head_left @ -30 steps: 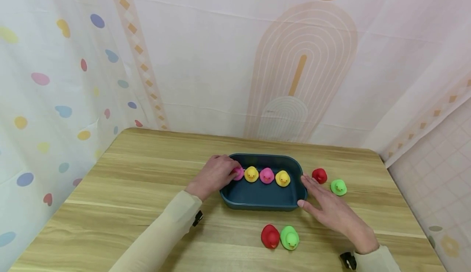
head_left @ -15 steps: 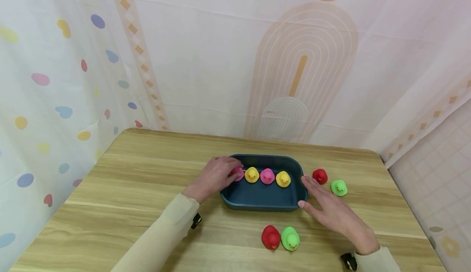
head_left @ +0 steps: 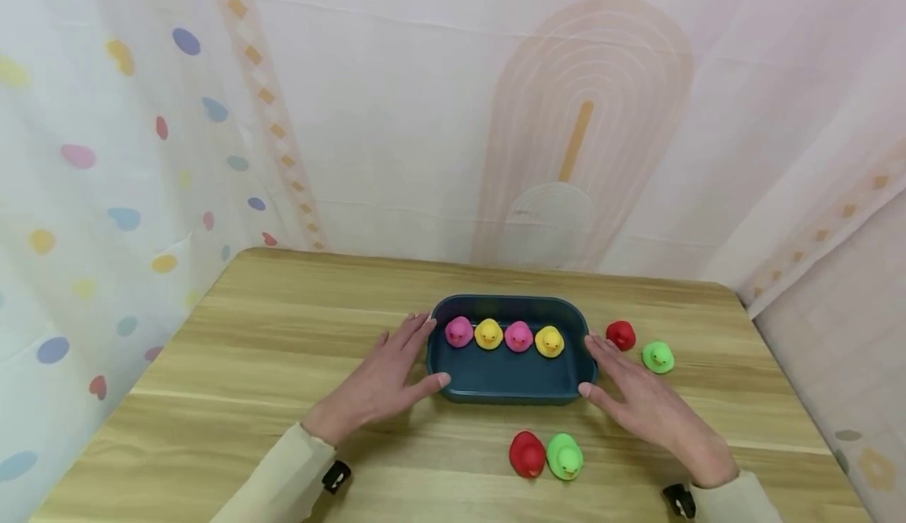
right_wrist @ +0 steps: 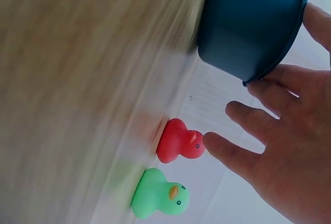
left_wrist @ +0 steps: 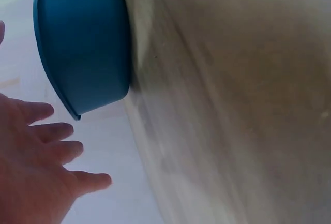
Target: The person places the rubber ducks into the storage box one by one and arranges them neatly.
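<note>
A dark blue oblong tub (head_left: pixel 511 385) stands on the wooden table, holding a row of rubber ducks along its far side. From left to right these are a pink duck (head_left: pixel 459 332), a yellow duck (head_left: pixel 488 334), another pink duck (head_left: pixel 519 337) and another yellow duck (head_left: pixel 549 342). My left hand (head_left: pixel 378 377) is spread at the tub's left end, fingers straight and holding nothing; the left wrist view shows its fingers just off the tub wall (left_wrist: pixel 85 43). At the right end my right hand (head_left: pixel 647 397) rests straight fingers and thumb against the rim (right_wrist: pixel 279 53).
Right of the tub sit a red duck (head_left: pixel 620 335) and a green duck (head_left: pixel 658 357), close beyond my right hand. Nearer me, another red duck (head_left: pixel 527 454) and green duck (head_left: pixel 565 456) stand side by side. A patterned curtain (head_left: pixel 396 114) hangs behind the table (head_left: pixel 248 366).
My left hand has let go of the left pink duck and drawn back out of the tub to its left end, fingers spreading. The right hand stays at the right end.
</note>
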`<state>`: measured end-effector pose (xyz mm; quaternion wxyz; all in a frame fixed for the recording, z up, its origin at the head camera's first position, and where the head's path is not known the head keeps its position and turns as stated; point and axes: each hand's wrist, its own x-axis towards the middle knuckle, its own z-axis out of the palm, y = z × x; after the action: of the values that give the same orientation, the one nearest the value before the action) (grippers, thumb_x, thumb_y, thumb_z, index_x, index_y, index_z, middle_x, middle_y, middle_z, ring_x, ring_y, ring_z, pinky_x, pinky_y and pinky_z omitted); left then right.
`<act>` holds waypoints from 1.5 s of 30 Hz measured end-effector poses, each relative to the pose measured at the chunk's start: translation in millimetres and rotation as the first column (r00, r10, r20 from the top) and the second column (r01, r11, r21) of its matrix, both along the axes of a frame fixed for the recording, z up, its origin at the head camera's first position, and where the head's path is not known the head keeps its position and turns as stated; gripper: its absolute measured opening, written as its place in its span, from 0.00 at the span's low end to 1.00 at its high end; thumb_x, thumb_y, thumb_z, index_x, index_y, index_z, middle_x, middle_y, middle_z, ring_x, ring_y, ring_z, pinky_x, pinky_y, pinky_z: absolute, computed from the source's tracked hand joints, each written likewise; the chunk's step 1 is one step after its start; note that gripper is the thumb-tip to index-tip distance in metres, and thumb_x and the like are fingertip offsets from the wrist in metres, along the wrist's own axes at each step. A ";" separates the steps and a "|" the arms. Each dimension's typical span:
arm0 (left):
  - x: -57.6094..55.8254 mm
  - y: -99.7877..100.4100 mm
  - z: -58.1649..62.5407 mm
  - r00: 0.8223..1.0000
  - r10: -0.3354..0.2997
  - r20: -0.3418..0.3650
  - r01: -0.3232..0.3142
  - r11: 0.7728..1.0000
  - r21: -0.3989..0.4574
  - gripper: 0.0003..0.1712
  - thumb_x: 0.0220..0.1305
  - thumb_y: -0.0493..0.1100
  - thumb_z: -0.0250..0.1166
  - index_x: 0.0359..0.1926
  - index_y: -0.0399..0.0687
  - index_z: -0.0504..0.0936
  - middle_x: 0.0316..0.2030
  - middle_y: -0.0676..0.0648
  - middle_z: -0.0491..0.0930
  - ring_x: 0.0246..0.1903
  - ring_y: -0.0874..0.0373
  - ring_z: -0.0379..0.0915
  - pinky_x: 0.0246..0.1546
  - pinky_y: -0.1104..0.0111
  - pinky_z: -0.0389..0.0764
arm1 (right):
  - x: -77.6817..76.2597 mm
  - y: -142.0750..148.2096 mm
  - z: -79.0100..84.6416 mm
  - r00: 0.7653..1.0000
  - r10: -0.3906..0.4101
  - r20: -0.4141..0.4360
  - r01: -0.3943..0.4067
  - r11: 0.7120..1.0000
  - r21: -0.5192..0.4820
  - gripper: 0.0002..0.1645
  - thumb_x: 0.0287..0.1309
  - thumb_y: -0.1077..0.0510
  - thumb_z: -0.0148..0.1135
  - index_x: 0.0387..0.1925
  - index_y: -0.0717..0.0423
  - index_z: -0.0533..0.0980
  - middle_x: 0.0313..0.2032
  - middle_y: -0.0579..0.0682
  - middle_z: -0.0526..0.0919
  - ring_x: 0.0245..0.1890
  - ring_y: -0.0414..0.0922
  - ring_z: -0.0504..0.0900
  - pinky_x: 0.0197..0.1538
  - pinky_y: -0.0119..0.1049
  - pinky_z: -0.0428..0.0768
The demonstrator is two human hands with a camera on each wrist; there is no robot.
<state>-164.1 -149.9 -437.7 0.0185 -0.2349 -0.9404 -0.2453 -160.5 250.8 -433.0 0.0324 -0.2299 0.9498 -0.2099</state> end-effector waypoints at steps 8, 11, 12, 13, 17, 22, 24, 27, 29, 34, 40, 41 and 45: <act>1.0 5.9 -6.1 0.998 0.027 0.052 -0.024 0.999 -0.048 0.51 0.75 0.68 0.54 0.81 0.37 0.54 0.81 0.37 0.51 0.80 0.40 0.42 0.73 0.34 0.51 | 3.3 -0.5 -2.3 0.999 -0.029 -0.035 0.029 0.999 0.012 0.45 0.76 0.36 0.54 0.80 0.58 0.58 0.78 0.59 0.59 0.76 0.62 0.61 0.69 0.65 0.68; -0.7 7.2 -5.4 0.998 0.038 0.054 -0.035 0.998 -0.060 0.50 0.75 0.69 0.54 0.80 0.36 0.56 0.80 0.37 0.52 0.80 0.39 0.43 0.72 0.33 0.54 | 8.3 -1.8 -1.3 0.996 -0.046 -0.077 0.046 0.999 -0.004 0.44 0.75 0.39 0.56 0.79 0.59 0.59 0.78 0.59 0.60 0.75 0.62 0.62 0.69 0.65 0.68; -1.2 7.4 -5.4 0.998 0.041 0.057 -0.037 0.997 -0.064 0.50 0.75 0.69 0.54 0.79 0.36 0.57 0.80 0.37 0.52 0.80 0.39 0.43 0.72 0.33 0.54 | 10.7 -2.5 -0.7 0.994 -0.050 -0.094 0.049 0.999 -0.013 0.43 0.75 0.40 0.57 0.79 0.59 0.59 0.78 0.60 0.61 0.75 0.62 0.63 0.69 0.65 0.68; -1.5 7.5 -5.1 0.997 0.043 0.061 -0.038 0.997 -0.068 0.51 0.74 0.69 0.54 0.79 0.36 0.58 0.80 0.37 0.52 0.80 0.39 0.43 0.72 0.33 0.54 | 13.4 -3.2 0.0 0.992 -0.050 -0.112 0.047 0.999 -0.026 0.43 0.75 0.41 0.58 0.78 0.60 0.60 0.77 0.60 0.62 0.75 0.62 0.63 0.69 0.65 0.68; -2.0 6.5 -3.5 0.996 0.048 0.072 -0.042 0.996 -0.079 0.51 0.73 0.70 0.55 0.79 0.35 0.58 0.80 0.37 0.53 0.79 0.39 0.44 0.72 0.34 0.55 | 25.8 -8.4 3.8 0.986 -0.039 -0.162 0.029 0.998 -0.064 0.40 0.74 0.46 0.62 0.77 0.61 0.63 0.76 0.60 0.64 0.73 0.63 0.65 0.68 0.66 0.68; -2.3 5.3 -2.2 0.996 0.050 0.070 -0.044 0.996 -0.083 0.52 0.73 0.69 0.57 0.79 0.36 0.58 0.80 0.37 0.53 0.79 0.38 0.45 0.72 0.34 0.55 | 42.0 -15.6 6.1 0.979 -0.034 -0.199 0.020 0.997 -0.072 0.37 0.71 0.49 0.65 0.74 0.60 0.68 0.75 0.56 0.68 0.72 0.61 0.69 0.67 0.63 0.72; -2.3 5.3 -2.1 0.996 0.050 0.071 -0.044 0.995 -0.085 0.52 0.72 0.70 0.57 0.79 0.36 0.58 0.80 0.37 0.53 0.79 0.38 0.45 0.72 0.35 0.55 | 48.5 -17.4 6.4 0.980 -0.043 -0.193 0.028 0.996 -0.080 0.36 0.70 0.49 0.66 0.73 0.59 0.70 0.73 0.55 0.70 0.70 0.60 0.71 0.65 0.62 0.74; -2.3 5.8 -2.2 0.996 0.048 0.074 -0.042 0.995 -0.086 0.52 0.72 0.70 0.58 0.79 0.36 0.57 0.80 0.37 0.53 0.79 0.38 0.45 0.72 0.35 0.55 | 57.7 -19.2 6.8 0.985 -0.055 -0.163 0.039 0.994 -0.101 0.34 0.70 0.48 0.67 0.71 0.56 0.73 0.70 0.53 0.74 0.68 0.57 0.74 0.63 0.60 0.77; -2.3 6.2 -2.6 0.996 0.047 0.073 -0.040 0.995 -0.087 0.52 0.72 0.69 0.58 0.79 0.36 0.58 0.80 0.37 0.53 0.79 0.38 0.46 0.72 0.35 0.56 | 62.6 -19.8 6.7 0.988 -0.057 -0.146 0.041 0.993 -0.111 0.33 0.69 0.47 0.68 0.70 0.53 0.75 0.68 0.50 0.77 0.66 0.54 0.77 0.61 0.58 0.79; -3.6 6.1 -2.1 0.996 0.046 0.075 -0.039 0.996 -0.085 0.52 0.72 0.68 0.59 0.79 0.36 0.58 0.80 0.37 0.53 0.79 0.38 0.46 0.72 0.35 0.56 | 68.0 -22.0 7.2 0.992 -0.031 -0.120 0.017 0.993 -0.118 0.31 0.66 0.44 0.70 0.67 0.50 0.78 0.63 0.43 0.80 0.61 0.48 0.80 0.59 0.54 0.82; -3.9 6.2 -3.3 0.996 0.044 0.080 -0.038 0.996 -0.080 0.52 0.72 0.69 0.59 0.79 0.36 0.58 0.80 0.37 0.53 0.79 0.39 0.47 0.72 0.37 0.57 | 69.0 -23.7 8.0 0.998 0.003 0.065 0.005 0.994 -0.112 0.33 0.67 0.35 0.65 0.65 0.48 0.79 0.61 0.44 0.80 0.59 0.49 0.80 0.59 0.57 0.81; -3.7 6.2 -3.7 0.996 0.043 0.083 -0.037 0.996 -0.077 0.51 0.72 0.68 0.59 0.79 0.36 0.59 0.80 0.37 0.53 0.79 0.38 0.47 0.72 0.37 0.58 | 68.8 -23.8 7.6 0.994 0.009 0.108 0.003 0.994 -0.111 0.35 0.66 0.33 0.64 0.65 0.48 0.79 0.62 0.45 0.80 0.60 0.49 0.79 0.59 0.58 0.80; -3.3 6.3 -4.2 0.996 0.042 0.084 -0.036 0.997 -0.066 0.51 0.72 0.67 0.60 0.79 0.36 0.58 0.80 0.38 0.54 0.79 0.39 0.47 0.73 0.38 0.59 | 67.1 -24.3 3.8 0.979 0.035 0.199 -0.015 0.995 -0.098 0.37 0.64 0.30 0.63 0.64 0.49 0.80 0.61 0.46 0.80 0.60 0.50 0.78 0.60 0.59 0.79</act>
<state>-167.4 -143.7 -441.9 -0.0246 -0.2063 -0.9522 -0.2240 -93.4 226.5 -429.2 0.1194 -0.2207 0.9275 -0.2772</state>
